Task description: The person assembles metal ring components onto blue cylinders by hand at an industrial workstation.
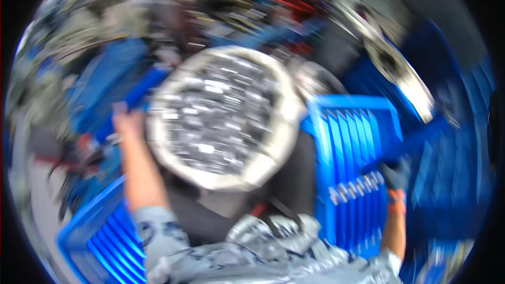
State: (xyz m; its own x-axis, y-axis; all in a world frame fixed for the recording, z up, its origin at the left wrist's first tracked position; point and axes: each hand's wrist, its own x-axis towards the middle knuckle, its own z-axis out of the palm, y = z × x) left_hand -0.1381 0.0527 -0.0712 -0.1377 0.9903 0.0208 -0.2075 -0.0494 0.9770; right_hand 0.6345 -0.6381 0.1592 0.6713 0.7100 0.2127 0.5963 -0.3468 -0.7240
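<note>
Motion blurs the whole head view. My left hand (127, 120), bare, is stretched forward at a blue bar or crate rim (141, 90), left of a round container. Its fingers are smeared, so a grip cannot be made out. My right hand (393, 175) wears a dark glove, with an orange band at the wrist. It is at the lower edge of a dark blue strip (421, 141), its fingers partly hidden. Between my arms stands the round container with a pale, thick rim (286, 126), full of small shiny metal parts (218, 113).
A bright blue ribbed crate (323, 142) stands right of the container, with a row of small metal pieces (357, 188) in it. Another blue ribbed crate (87, 231) is at lower left. Beyond lie blurred clutter and a pale metal machine part (392, 63); more blue crates (447, 179) fill the right.
</note>
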